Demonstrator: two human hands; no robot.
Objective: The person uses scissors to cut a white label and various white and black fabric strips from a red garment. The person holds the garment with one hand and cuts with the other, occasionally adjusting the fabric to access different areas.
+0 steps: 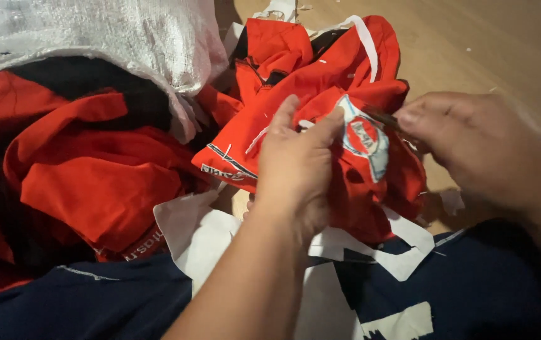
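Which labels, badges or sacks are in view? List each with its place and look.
Round badge: on the red garment pinched by the left hand, centre; white and pale blue ring, red middle.
Printed strip: garment's lower left edge; white with dark marks.
Woven sack: top left; shiny white plastic.

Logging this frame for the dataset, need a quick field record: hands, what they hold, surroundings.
left hand: left hand pinches the red garment beside its round badge
right hand: right hand grips a thin dark tool, tip at the badge
tool type: cannot tell
left side: heap of red and black clothes under a white woven sack
foreground: navy cloth with white scraps
surface: wooden floor
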